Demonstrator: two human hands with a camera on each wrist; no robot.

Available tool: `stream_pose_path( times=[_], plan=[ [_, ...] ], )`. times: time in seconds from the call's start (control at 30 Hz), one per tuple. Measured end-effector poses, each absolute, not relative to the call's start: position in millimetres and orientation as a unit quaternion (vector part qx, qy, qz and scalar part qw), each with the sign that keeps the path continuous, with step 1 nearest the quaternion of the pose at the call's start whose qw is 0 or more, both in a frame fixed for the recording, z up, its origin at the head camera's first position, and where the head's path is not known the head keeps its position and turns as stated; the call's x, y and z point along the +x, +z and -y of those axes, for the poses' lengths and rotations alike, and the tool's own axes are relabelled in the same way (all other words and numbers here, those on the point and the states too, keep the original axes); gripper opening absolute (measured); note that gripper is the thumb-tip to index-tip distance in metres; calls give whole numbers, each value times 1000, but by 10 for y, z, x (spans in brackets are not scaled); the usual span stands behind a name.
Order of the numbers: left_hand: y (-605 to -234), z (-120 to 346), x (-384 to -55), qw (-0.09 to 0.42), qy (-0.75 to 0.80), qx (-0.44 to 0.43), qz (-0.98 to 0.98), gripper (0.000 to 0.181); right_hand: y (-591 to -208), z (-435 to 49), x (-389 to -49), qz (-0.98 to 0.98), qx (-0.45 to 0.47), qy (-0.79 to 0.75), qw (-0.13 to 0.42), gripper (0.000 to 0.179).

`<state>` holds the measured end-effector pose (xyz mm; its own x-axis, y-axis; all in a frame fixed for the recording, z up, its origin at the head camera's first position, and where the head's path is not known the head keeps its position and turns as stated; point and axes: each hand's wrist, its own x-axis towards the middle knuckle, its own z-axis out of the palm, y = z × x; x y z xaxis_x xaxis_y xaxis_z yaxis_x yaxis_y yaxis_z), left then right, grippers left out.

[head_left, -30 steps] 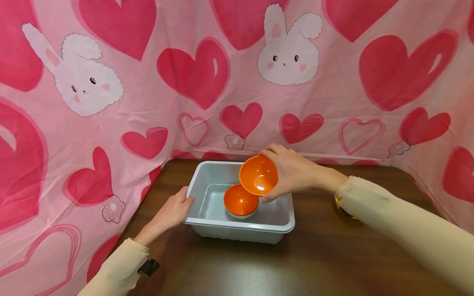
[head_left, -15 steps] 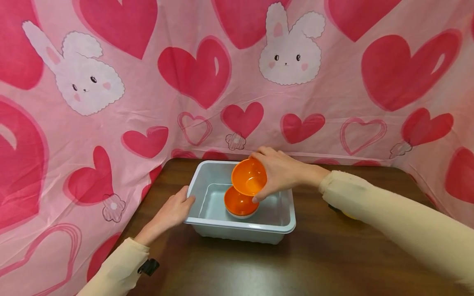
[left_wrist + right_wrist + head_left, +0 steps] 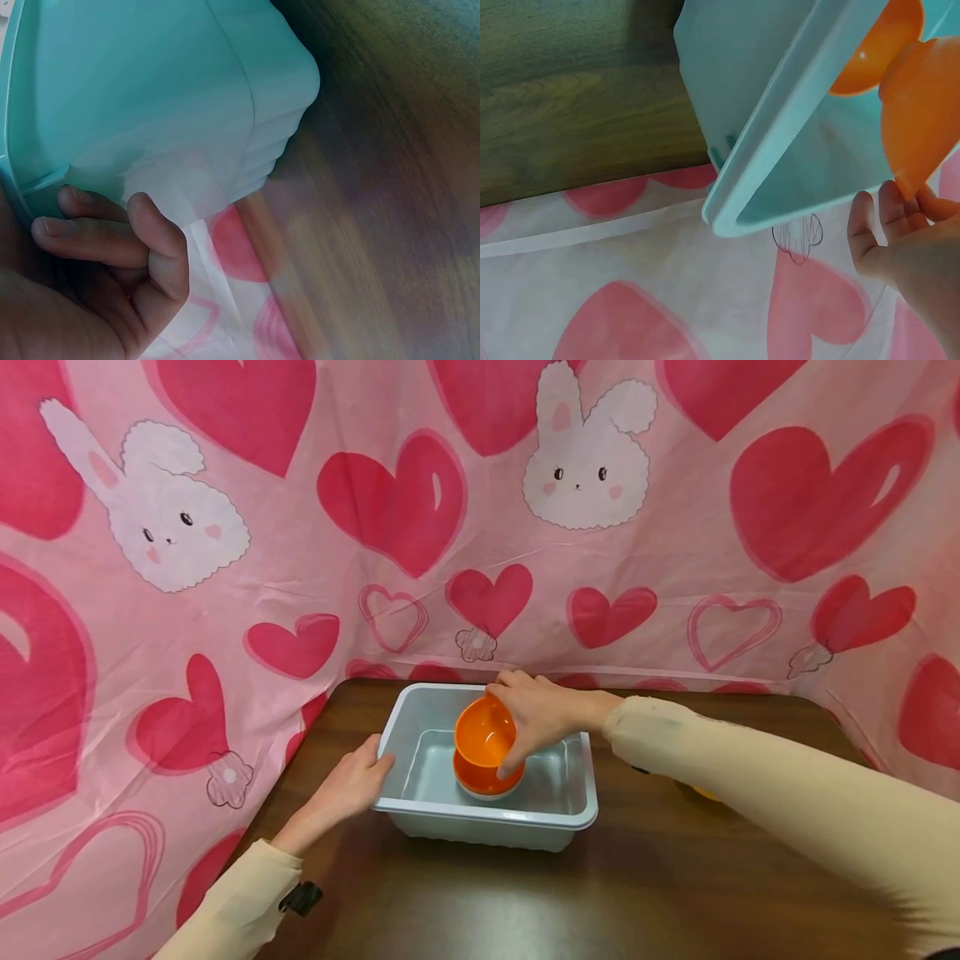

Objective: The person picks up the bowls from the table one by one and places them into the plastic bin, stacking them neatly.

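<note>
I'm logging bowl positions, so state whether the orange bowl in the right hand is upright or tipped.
Tipped: in the head view, the orange bowl in the right hand leans, its mouth facing the camera.

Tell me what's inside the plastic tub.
In the tub, a lower orange bowl sits upright. An upper orange bowl, tilted in the right hand, hides much of its inside; what lies under the lower bowl can't be seen.

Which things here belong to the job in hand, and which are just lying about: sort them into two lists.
In the job:
rectangular plastic tub
tilted orange bowl, held
white-based orange bowl, inside the tub

Just about:
yellow object, mostly hidden by the right sleeve
heart-patterned backdrop cloth
</note>
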<state>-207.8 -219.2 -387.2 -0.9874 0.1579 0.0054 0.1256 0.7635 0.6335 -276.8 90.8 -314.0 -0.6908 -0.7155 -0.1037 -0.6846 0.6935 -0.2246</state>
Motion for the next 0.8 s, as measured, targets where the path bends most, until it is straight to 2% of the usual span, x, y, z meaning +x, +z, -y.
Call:
stream_pose_path(
  times=[0.27,0.8],
  plan=[
    [-3878,2202,-2077,23,339,72,-938,43,-3251,-797,-2806,-912,-375,-74,149,116],
    [-3891,2211,-2097,32,345,78,-935,45,-3400,-604,-2833,-914,-373,0,157,108]
  ],
)
